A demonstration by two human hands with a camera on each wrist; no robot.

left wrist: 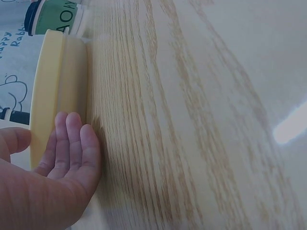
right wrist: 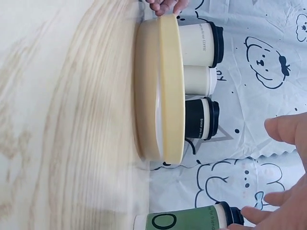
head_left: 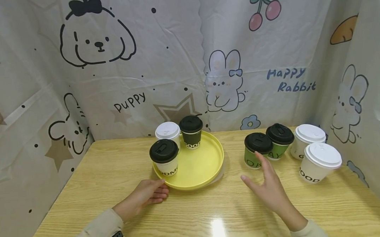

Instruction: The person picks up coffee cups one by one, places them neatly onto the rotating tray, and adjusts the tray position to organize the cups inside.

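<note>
A round yellow tray (head_left: 198, 171) stands on a pale base (head_left: 218, 176). My left hand (head_left: 147, 195) holds its near left rim, thumb above and fingers below, also plain in the left wrist view. On the tray are a cream cup with a black lid (head_left: 164, 157), a white-lidded cup (head_left: 167, 130) and a black cup (head_left: 191, 132). Over on the right, my right hand (head_left: 269, 187) is spread, thumb apart from the fingers, beside a green cup with a black lid (head_left: 257, 150). Its fingertips overlap that cup in the head view; whether they touch is unclear.
Behind the nearer green cup stands another green cup (head_left: 278, 141). Two white-lidded cups, one farther back (head_left: 307, 141) and one nearer (head_left: 320, 162), stand at the right. A printed curtain (head_left: 175, 62) closes off the back and sides of the wooden table (head_left: 194, 217).
</note>
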